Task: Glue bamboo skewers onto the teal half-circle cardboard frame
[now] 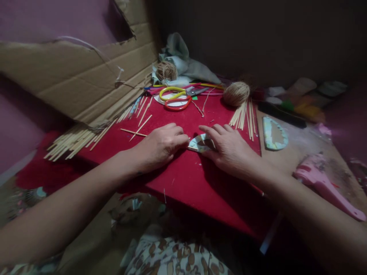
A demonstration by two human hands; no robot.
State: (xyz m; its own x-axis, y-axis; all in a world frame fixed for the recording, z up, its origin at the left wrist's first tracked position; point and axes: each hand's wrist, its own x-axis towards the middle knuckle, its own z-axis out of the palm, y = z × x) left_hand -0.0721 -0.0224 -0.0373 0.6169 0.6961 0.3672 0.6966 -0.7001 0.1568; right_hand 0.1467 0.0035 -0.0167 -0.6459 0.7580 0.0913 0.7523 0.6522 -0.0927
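Observation:
My right hand [226, 147] grips a small cardboard half-round [197, 143] with pale blue-green cloth round its edge, its fingers partly over it. Close by on the left, my left hand [166, 147] is closed, fingers curled under. A thin wooden stick [133, 132] runs into the back of that hand, and a pale tip shows by its fingertips, near the cloth edge. The grip itself is hidden. A similar cloth-edged half-round [267, 133] lies off to the right on the brown board.
Scissors [174, 98] and a twine ball [236, 93] lie at the back of the red surface [183, 183]. Loose sticks [74, 141] spread at left, more [243, 116] at right. A pink glue gun [323, 183] rests at right; a cardboard panel [94, 72] stands at left.

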